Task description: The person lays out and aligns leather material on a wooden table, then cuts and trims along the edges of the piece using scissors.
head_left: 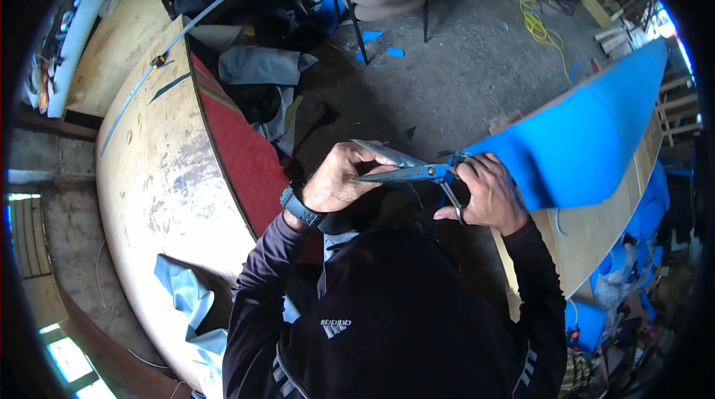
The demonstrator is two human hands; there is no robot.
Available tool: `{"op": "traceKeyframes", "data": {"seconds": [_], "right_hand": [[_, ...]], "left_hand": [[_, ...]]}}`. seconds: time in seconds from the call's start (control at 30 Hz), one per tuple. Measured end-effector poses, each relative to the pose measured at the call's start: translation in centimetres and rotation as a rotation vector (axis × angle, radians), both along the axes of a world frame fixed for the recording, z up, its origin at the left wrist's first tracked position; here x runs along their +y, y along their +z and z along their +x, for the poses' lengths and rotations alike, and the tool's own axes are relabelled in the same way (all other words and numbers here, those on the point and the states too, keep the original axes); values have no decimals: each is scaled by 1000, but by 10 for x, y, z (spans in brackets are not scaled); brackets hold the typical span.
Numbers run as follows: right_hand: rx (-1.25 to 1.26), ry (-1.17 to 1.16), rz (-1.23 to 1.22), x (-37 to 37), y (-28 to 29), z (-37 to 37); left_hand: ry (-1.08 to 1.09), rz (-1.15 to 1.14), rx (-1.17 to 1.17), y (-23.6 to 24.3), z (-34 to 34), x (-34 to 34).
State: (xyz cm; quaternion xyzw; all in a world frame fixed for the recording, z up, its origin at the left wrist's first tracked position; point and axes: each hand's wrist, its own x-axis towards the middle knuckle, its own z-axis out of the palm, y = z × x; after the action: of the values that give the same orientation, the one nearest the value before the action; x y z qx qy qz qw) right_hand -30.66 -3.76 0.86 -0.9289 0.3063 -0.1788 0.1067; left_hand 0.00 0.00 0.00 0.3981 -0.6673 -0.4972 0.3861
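- Left hand (335,179): curled; cannot tell whether it grips anything.
- Scissors (413,173): beside it, blades parted, pointing its way.
- Right hand (491,190): holding their handles, presumably to work them.
- Blue sheet (585,138): right of that hand, over the counter (585,254).

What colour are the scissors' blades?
The blades are grey, shown best in the head view.
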Motion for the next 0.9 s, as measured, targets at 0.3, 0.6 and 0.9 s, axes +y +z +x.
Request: {"op": "traceKeyframes", "data": {"seconds": [0.3,0.6,0.9], "right_hand": [[58,223,-152,-96,21,192],[-205,-14,640,-127,-77,304],[-42,274,710,-268,-137,463]], "left_hand": [[192,35,143,11,183,-28],[926,-54,84,26,300,-2],[2181,-707,208,64,466,102]]}}
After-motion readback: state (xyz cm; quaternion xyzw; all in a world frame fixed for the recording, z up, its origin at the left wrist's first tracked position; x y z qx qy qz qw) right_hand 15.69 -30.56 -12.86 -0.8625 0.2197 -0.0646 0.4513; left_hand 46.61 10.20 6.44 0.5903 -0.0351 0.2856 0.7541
